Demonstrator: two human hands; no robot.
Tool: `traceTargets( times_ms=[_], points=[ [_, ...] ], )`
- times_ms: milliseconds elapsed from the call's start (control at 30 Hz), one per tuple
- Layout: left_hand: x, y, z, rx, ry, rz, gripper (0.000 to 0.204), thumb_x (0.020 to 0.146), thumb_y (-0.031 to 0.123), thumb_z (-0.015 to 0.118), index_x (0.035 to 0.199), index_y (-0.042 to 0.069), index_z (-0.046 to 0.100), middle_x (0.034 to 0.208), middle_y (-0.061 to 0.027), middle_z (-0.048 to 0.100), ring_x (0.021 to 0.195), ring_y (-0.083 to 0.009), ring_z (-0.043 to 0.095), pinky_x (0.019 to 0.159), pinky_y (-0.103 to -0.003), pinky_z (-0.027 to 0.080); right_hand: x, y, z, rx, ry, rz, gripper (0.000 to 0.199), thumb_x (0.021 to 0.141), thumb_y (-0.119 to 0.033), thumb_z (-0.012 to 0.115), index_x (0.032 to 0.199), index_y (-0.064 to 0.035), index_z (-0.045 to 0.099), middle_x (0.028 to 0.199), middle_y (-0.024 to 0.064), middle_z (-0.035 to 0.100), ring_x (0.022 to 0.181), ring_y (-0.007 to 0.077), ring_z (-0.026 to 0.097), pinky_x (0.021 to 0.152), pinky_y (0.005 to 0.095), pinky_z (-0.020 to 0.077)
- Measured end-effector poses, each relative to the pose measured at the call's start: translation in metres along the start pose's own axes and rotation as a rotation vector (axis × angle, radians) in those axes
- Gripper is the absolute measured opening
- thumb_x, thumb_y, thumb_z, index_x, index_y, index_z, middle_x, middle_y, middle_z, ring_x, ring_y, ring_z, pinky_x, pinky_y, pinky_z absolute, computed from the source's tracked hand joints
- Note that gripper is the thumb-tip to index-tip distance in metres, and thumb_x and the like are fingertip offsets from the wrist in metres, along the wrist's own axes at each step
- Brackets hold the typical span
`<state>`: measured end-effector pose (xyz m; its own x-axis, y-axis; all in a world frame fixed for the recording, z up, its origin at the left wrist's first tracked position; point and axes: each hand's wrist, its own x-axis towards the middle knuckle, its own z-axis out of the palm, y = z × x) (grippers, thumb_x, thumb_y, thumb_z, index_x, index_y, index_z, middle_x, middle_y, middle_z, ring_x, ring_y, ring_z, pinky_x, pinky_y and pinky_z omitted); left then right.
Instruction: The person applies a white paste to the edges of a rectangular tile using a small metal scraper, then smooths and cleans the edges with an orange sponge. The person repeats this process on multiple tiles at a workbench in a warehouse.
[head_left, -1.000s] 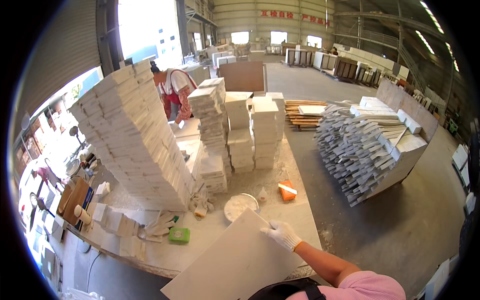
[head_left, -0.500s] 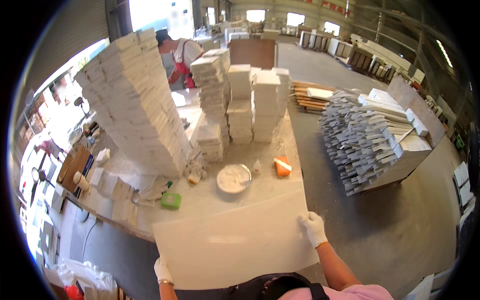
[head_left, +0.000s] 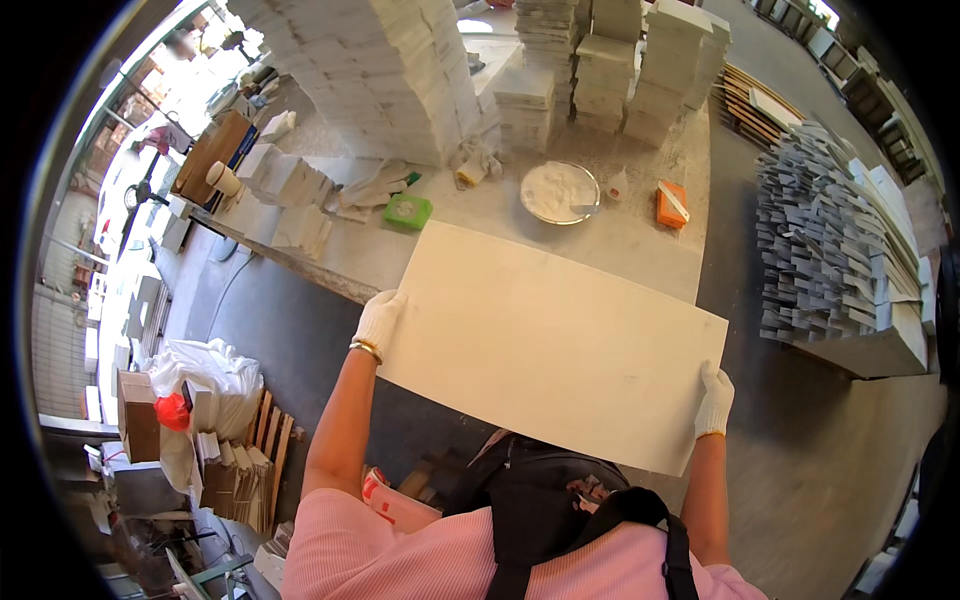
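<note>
A wide white rectangular slab point(head_left: 555, 345) spans the space between my hands, its far edge over the front of the worktable point(head_left: 480, 215). My left hand point(head_left: 380, 318), in a white knit glove, grips its left end. Around the right end closes my gloved right hand point(head_left: 714, 398). Some of the fingers are hidden under the slab. Beyond it on the table are a bowl of white powder point(head_left: 558, 192) with a flat blade in it, a green box point(head_left: 407, 211), a small white bottle point(head_left: 617, 184) and an orange block point(head_left: 672, 204) with a white strip on top.
Tall stacks of white tiles point(head_left: 370, 80) rise at the back of the table. A pile of grey-white strips point(head_left: 830, 240) stands to the right. On the left floor are a white plastic sheet point(head_left: 205, 370) and a wooden pallet point(head_left: 270, 450). Cloth gloves point(head_left: 375, 188) lie near the green box.
My view has tipped downward and turned left. The slab now slants down to the right, with my left hand farther up its left end. Both hands keep hold.
</note>
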<state>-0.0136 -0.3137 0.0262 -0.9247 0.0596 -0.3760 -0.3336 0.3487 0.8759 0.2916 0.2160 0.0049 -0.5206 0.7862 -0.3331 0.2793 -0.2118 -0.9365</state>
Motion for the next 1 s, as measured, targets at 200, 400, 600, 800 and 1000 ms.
traceTargets(
  times_ms=[200,400,600,800,1000],
  points=[
    [0.038,0.033,0.018,0.224,-0.055,0.045,0.045,0.094,0.034,0.061,0.116,-0.005,0.069,0.103,-0.0136,0.074,0.090,-0.0201,0.068,0.081,-0.033,0.053,0.030,0.001,0.006,-0.009,-0.005,0.020,0.042,0.097,-0.031,0.071,0.116,0.0072,0.068,0.105,0.0024,0.068,0.095,0.0113,0.060,0.086,0.0269,0.0464],
    [0.069,0.039,0.022,0.422,-0.141,0.043,0.046,0.096,0.034,0.062,0.123,-0.003,0.066,0.107,-0.0134,0.073,0.096,-0.0187,0.069,0.085,-0.032,0.053,0.029,0.006,0.010,0.032,0.048,0.040,0.038,0.097,-0.030,0.072,0.110,0.0057,0.069,0.103,0.0021,0.069,0.092,0.0116,0.061,0.084,0.0273,0.0479],
    [0.070,0.060,0.019,0.626,-0.161,0.112,0.051,0.095,0.041,0.062,0.122,-0.001,0.068,0.107,-0.0180,0.073,0.095,-0.0235,0.069,0.086,-0.037,0.053,0.019,-0.002,0.016,0.023,0.103,0.064,0.033,0.097,-0.028,0.071,0.110,0.0029,0.070,0.102,0.0012,0.069,0.091,0.0112,0.061,0.084,0.0276,0.0485],
    [0.081,0.074,0.011,0.734,-0.269,0.088,0.052,0.093,0.049,0.056,0.105,0.001,0.074,0.096,-0.0184,0.074,0.091,-0.0310,0.071,0.083,-0.040,0.053,0.020,-0.005,0.017,0.041,0.131,0.097,0.035,0.098,-0.027,0.070,0.113,0.0042,0.069,0.104,0.0029,0.070,0.093,0.0122,0.062,0.085,0.0279,0.0489],
    [0.091,0.107,0.004,0.907,-0.203,0.179,0.049,0.093,0.052,0.055,0.098,0.008,0.076,0.076,-0.0150,0.070,0.073,-0.0274,0.069,0.070,-0.040,0.051,0.012,-0.017,0.023,0.030,0.150,0.127,0.036,0.098,-0.028,0.068,0.115,0.0045,0.069,0.106,0.0056,0.070,0.094,0.0141,0.063,0.086,0.0288,0.0489]
  ],
)
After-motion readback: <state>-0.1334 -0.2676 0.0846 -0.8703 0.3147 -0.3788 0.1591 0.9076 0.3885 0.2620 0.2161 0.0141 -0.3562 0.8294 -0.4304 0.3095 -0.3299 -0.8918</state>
